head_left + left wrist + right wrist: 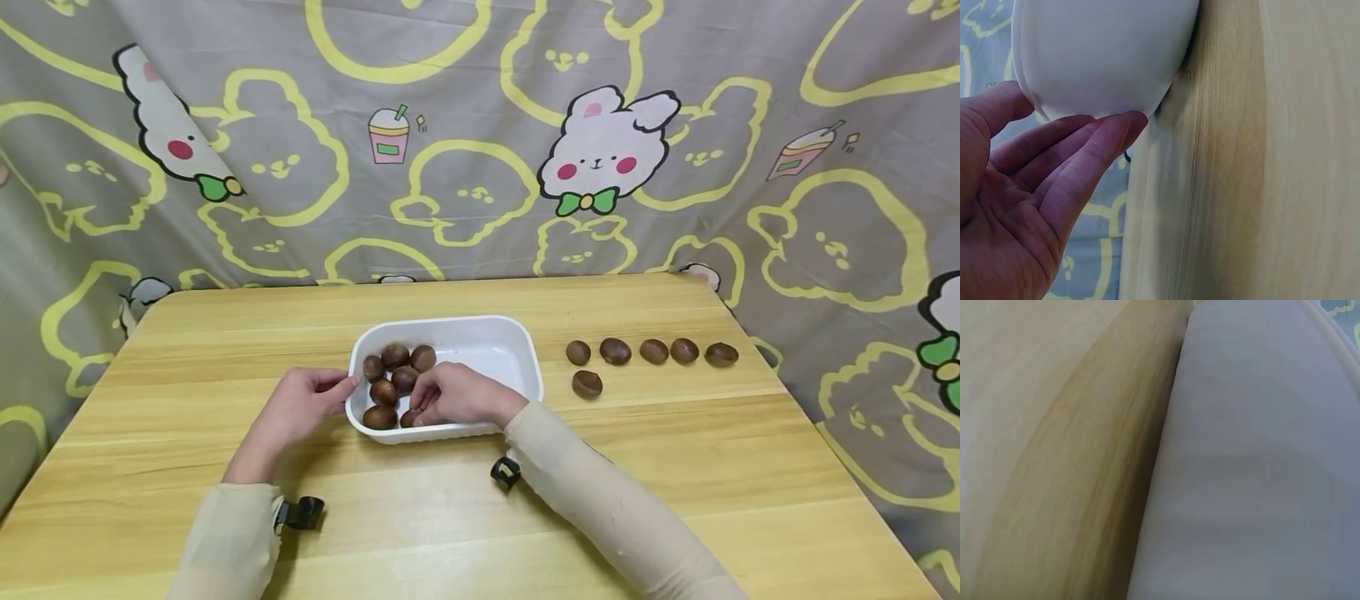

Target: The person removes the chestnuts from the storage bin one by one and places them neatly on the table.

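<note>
A white rectangular tray (487, 333) stands on the table with several brown chestnuts (380, 417) in its left half. My left hand (300, 404) holds the tray's left end. In the left wrist view the thumb (1007, 103) is at the rim, and the fingertips (1113, 128) touch the outer wall below it. Reaching over the near wall, my right hand (457, 396) pinches a chestnut (409, 419) low inside the tray, near the front; the fingers partly cover it. The right wrist view shows only the tray's side wall (1254, 462) and the table, not the hand.
Right of the tray, several chestnuts (654, 351) form a row on the wooden table (420, 517), with one more chestnut (587, 384) in front of the row's left end. A patterned grey curtain (465, 108) hangs behind the table. Black straps show at both sleeves.
</note>
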A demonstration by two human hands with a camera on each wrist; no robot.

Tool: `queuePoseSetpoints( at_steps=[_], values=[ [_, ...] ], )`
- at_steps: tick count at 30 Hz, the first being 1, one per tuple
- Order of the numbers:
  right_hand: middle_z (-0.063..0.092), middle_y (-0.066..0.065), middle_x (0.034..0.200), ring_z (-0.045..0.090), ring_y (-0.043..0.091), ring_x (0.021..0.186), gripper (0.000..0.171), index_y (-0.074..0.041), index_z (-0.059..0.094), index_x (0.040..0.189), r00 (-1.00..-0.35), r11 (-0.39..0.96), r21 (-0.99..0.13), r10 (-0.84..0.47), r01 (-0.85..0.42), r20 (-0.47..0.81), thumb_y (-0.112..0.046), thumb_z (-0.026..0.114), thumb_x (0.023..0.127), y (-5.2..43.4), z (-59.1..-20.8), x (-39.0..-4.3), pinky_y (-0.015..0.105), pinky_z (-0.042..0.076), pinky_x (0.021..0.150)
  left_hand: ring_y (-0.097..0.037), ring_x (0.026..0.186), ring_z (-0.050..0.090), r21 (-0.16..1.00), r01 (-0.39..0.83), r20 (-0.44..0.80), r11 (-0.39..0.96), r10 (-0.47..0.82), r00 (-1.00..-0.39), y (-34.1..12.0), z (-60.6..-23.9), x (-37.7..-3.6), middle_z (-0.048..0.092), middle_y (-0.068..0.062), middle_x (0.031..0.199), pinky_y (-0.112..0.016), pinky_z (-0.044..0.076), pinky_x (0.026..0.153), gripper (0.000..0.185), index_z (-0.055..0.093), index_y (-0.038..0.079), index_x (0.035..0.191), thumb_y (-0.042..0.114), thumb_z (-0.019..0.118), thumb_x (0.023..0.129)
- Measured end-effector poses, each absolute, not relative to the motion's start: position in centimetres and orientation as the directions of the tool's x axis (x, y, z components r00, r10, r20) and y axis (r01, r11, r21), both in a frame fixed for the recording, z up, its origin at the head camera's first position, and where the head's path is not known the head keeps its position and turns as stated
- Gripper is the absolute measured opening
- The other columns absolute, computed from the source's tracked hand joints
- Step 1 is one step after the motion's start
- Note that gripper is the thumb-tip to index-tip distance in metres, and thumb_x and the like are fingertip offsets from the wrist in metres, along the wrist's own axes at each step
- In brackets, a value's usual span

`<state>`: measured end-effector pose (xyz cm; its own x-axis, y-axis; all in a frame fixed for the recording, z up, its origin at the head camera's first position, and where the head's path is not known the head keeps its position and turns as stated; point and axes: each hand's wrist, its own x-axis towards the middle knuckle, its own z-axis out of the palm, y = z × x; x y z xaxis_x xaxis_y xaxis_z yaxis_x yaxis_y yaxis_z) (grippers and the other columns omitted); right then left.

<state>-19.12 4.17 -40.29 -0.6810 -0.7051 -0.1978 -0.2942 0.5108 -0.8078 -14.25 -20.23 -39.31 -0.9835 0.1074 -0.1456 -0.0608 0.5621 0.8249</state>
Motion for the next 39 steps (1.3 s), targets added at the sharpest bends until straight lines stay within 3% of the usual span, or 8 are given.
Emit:
queuePoseSetpoints(
  at_steps=[12, 30, 39],
  values=[
    [0.068, -0.006, 0.080, 0.063, 0.008, 0.078, 0.014, -0.016, 0.070, 0.089, -0.731, 0.534, -0.801, -0.656, -0.271, -0.191, -0.015, 0.081, 0.081, 5.0, -39.6, -19.1, 0.025, 0.049, 0.075, -0.024, 0.087, 0.071, 0.825, -0.057, -0.143, 0.563, 0.110, -0.984, -20.0, -39.4, -14.4, 0.069, -0.022, 0.108, -0.033, 0.055, 0.078, 0.042, 0.064, -0.010, 0.120, 0.026, 0.060, 0.100],
    [0.069, -0.002, 0.086, 0.064, 0.013, 0.082, 0.014, -0.008, 0.071, 0.095, -0.792, 0.471, -0.839, -0.606, -0.274, -0.081, -0.010, 0.078, 0.083, 9.4, -37.9, -20.2, 0.030, 0.050, 0.079, -0.026, 0.088, 0.071, 0.839, -0.072, -0.163, 0.540, 0.122, -0.979, -20.2, -39.5, -14.3, 0.068, -0.024, 0.108, -0.032, 0.055, 0.078, 0.043, 0.063, -0.012, 0.120, 0.026, 0.061, 0.100],
    [0.067, 0.000, 0.093, 0.061, 0.017, 0.088, 0.015, -0.010, 0.071, 0.098, -0.839, 0.482, -0.839, -0.541, -0.253, -0.057, -0.012, 0.076, 0.084, 12.2, -36.4, -20.1, 0.034, 0.048, 0.081, -0.027, 0.089, 0.070, 0.839, -0.077, -0.164, 0.539, 0.114, -0.980, -20.3, -39.4, -14.2, 0.068, -0.024, 0.109, -0.031, 0.054, 0.078, 0.044, 0.062, -0.013, 0.121, 0.026, 0.061, 0.100]
  ],
)
